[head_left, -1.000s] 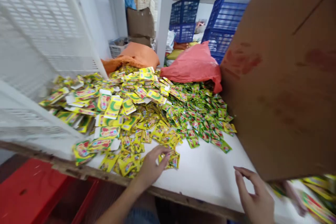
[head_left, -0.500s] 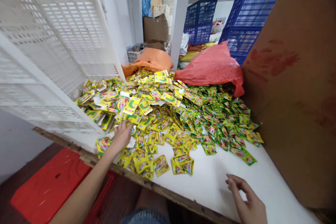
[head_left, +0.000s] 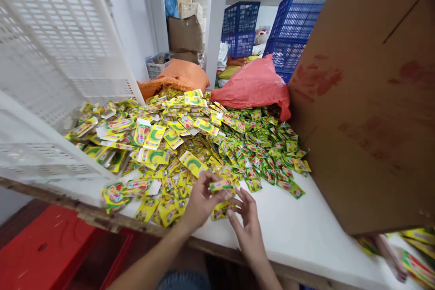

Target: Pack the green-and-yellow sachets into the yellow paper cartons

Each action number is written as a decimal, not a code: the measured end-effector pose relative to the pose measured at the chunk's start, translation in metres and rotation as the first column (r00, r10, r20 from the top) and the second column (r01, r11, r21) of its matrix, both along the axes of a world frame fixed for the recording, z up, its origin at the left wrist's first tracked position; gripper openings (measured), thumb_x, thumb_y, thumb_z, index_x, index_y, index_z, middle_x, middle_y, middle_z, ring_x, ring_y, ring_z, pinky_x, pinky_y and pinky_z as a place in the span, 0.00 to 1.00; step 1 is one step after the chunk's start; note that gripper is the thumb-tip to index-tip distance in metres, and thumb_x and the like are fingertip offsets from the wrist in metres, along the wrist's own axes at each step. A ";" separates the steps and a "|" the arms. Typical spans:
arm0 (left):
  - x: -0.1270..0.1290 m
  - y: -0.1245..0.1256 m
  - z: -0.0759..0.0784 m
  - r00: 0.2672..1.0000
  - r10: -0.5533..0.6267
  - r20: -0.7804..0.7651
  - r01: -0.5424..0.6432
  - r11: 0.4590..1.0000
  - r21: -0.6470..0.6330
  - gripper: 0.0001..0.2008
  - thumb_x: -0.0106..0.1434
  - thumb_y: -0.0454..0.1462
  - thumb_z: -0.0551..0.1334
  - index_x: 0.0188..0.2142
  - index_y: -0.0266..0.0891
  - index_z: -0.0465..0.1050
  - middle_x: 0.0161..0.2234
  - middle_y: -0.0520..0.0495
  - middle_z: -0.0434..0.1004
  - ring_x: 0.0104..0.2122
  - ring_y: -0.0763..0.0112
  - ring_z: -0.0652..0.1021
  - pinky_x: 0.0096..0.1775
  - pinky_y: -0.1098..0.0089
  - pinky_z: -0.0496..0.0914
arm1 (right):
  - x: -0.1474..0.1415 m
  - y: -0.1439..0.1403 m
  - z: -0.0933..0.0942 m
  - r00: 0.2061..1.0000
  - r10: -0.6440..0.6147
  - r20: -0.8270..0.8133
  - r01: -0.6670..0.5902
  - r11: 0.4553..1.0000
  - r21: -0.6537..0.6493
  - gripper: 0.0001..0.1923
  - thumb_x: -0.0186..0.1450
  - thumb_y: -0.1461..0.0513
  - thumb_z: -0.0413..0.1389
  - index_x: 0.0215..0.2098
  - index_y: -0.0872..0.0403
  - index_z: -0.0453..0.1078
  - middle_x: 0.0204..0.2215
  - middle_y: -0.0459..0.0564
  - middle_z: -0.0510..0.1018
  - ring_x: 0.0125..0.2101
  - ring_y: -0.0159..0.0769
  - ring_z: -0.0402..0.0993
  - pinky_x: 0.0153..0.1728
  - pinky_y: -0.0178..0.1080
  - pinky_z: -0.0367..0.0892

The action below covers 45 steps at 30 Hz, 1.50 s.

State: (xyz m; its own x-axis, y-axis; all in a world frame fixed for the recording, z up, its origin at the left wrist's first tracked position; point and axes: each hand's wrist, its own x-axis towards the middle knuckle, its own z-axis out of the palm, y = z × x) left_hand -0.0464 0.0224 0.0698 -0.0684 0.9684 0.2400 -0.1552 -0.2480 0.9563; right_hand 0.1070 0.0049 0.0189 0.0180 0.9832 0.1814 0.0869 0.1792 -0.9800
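My left hand point(head_left: 201, 201) is closed on a small yellow-and-green carton point(head_left: 221, 185), held level over the front of the table. Beside the carton's right end is my right hand point(head_left: 249, 217), its thumb and fingers apart and curved; whether a fingertip touches the carton is hard to tell. Beneath and behind the hands lie loose yellow sachets point(head_left: 171, 208), and a pile of green sachets point(head_left: 258, 145) spreads to the right. Flat and part-opened yellow cartons point(head_left: 156, 137) are heaped at the left. Two more cartons point(head_left: 115, 197) lie near the front edge.
A white plastic crate point(head_left: 64, 50) lies on its side at the left. The tall cardboard box point(head_left: 360, 113) stands at the right. Orange point(head_left: 183, 72) and red sacks point(head_left: 253, 84) lie behind the piles. Blue crates point(head_left: 292, 22) are stacked beyond; a red stool point(head_left: 44, 249) is below the table edge.
My left hand has moved right from the carton heap and now holds a carton. My right hand has come left to meet it. The view has turned to the right.
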 end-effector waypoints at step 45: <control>0.028 -0.013 -0.075 0.940 -0.277 0.201 0.341 0.806 -0.484 0.21 0.46 0.46 0.68 0.33 0.34 0.68 0.27 0.44 0.77 0.28 0.67 0.76 0.32 0.69 0.68 | 0.075 0.120 -0.039 0.830 -0.308 0.465 0.355 0.935 -0.016 0.15 0.46 0.57 0.58 0.31 0.54 0.66 0.30 0.53 0.74 0.37 0.47 0.70 0.38 0.44 0.63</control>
